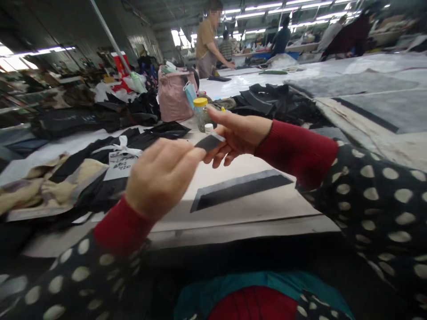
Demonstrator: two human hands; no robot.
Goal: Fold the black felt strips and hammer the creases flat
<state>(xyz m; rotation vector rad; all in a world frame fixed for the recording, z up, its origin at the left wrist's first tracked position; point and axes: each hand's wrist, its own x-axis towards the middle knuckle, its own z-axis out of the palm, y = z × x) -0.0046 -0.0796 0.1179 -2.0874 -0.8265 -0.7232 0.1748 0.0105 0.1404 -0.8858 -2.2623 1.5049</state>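
Note:
A small piece of dark grey fabric (209, 142) with a lighter edge is pinched between the thumb and fingers of my left hand (162, 175), which is slightly blurred. My right hand (238, 133) is beside its far end, thumb raised and fingers apart; whether the fingers touch the piece I cannot tell. Below both hands, a long black strip (243, 190) with a grey border lies flat on the pale table (213, 218). Just behind the hands stand a jar with a yellow lid (200, 111) and a small bottle with a white cap (208, 128).
Dark fabric pieces with a handwritten tag (120, 166) lie at the left. A pink bag (173, 95) stands behind the jar, near a heap of black pieces (267, 104). Grey sheets (390, 106) cover the right side. A person (207, 44) works farther back.

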